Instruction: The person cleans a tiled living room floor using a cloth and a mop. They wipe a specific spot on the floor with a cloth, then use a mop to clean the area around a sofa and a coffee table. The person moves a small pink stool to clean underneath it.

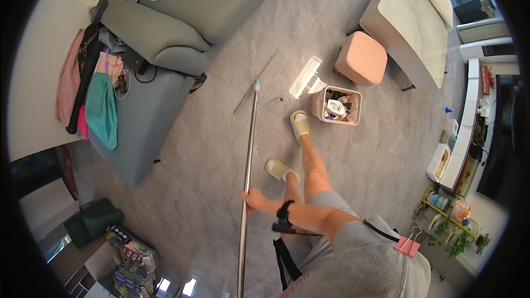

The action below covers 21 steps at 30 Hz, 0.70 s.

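Note:
My right hand is closed around the metal pole of a long-handled floor squeegee. A dark band circles that wrist. The squeegee's thin, pale head lies slantwise on the grey tiled floor, with a light blue joint where the pole meets it. Just right of the head is a small patch of dark debris. Beyond the debris lies a white dustpan, beside a pink bin full of rubbish. The pole's upper end runs out of the lower edge. My left hand is not in view.
My feet in pale green slippers stand by the bin. A pink stool and a pale table are at the far right. The grey-green sofa on the left carries clothes. Shelves with plants line the right wall.

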Available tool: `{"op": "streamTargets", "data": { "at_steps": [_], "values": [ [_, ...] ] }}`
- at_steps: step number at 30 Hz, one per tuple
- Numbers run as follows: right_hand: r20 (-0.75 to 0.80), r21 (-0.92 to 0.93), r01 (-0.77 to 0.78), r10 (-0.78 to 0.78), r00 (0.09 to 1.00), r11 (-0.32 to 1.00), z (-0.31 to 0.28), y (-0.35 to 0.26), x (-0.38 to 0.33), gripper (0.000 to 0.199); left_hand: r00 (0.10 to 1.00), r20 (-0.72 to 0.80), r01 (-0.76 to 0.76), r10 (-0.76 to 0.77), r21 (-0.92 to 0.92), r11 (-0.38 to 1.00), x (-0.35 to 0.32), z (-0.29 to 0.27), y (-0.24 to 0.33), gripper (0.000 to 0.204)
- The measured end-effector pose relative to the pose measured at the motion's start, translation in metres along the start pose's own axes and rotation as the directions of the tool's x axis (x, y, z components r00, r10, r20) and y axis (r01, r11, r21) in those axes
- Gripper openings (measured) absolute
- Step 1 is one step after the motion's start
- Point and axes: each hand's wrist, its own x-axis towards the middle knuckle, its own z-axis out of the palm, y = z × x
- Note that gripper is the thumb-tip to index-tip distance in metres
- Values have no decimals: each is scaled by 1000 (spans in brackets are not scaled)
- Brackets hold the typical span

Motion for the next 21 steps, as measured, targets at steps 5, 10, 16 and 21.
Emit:
{"op": "streamTargets", "data": {
  "at_steps": [5,10,16,21],
  "values": [
    [-12,70,-9,10,1000,998,-19,-14,36,38,969,-79,-224,236,130,966,15,23,39,26],
    [30,213,-211,209,977,954,32,42,-20,42,962,-238,-29,134,400,916,-16,-35,-12,29],
    [169,257,-169,129,977,951,44,19,-49,41,871,-388,-165,302,348,923,-80,-67,35,28],
    [131,509,32,-114,985,860,30,-81,-15,36,576,-689,-480,440,151,864,-81,-56,115,27]
  ]
}}
